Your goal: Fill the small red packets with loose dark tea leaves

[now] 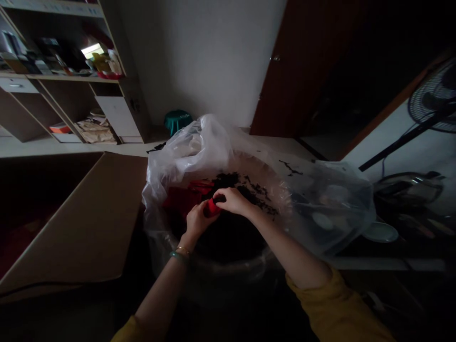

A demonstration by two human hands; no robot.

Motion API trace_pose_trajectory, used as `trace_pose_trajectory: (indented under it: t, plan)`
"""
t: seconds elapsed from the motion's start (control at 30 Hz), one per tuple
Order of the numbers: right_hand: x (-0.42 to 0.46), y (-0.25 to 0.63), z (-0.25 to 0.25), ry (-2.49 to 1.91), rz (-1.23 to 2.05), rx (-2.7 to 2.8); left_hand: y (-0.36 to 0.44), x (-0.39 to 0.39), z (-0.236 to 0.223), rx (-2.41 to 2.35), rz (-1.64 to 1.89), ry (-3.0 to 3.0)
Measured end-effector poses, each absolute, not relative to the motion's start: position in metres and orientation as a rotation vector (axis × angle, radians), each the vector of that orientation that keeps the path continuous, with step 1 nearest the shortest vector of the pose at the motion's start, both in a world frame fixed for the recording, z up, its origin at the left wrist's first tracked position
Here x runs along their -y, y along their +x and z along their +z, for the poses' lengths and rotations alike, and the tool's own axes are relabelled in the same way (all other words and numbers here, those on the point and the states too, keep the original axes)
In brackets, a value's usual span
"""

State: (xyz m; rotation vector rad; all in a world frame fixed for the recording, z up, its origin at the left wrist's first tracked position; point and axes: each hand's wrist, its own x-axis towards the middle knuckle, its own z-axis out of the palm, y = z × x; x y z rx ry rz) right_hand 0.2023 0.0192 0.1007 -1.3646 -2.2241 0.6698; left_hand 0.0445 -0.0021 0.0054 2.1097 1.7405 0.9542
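At the far left, beside you, stands an open brown cardboard box [81, 218], its inside dark with some dim red low down. Next comes a wide round container lined with crumpled clear plastic [156, 185], directly in front of you. Within its left part lies a heap of red material [178, 202], too dim for you to tell piece from piece. Your left hand [199, 221] reaches in over the container and grasps a small bright-red packet [213, 207] between thumb and fingers. That packet sits between your hands, right of the left palm and left of the right one; both touch it, so neither is nearer. Its long axis seems roughly upright, though your fingers hide much of it. Your right hand [233, 200] curls its fingertips at the packet's upper end; whether they pinch anything, you cannot tell. Loose dark flakes [228, 179] lie beyond and rightward inside the container. Farther right rests a pale round dish [380, 232].
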Motion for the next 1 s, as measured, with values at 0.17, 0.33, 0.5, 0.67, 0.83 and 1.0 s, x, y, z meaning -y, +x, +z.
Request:
trace_pose_trajectory:
  t: [0.17,0.33,0.5,0.67,0.83,1.0]
  plan:
    - [-0.021,0.194,0.102,-1.488,0.503,2.197,0.046,0.003,0.005,-1.736,0.967,2.136]
    - [-0.02,0.188,0.106,-1.547,0.671,2.122,0.046,0.002,0.005,-1.771,0.983,2.13]
    - [-0.014,0.189,0.107,-1.537,0.869,2.274,0.045,0.002,0.003,-1.758,0.984,2.141]
    - [-0.011,0.2,0.119,-1.355,0.926,2.281,0.045,0.003,0.004,-1.766,0.971,2.158]
    - [-0.002,0.206,0.124,-1.448,0.831,2.187,0.046,0.004,0.007,-1.784,0.966,2.145]
    - [0.002,0.196,0.109,-1.476,0.811,2.329,0.044,0.006,0.008,-1.711,0.992,2.167]
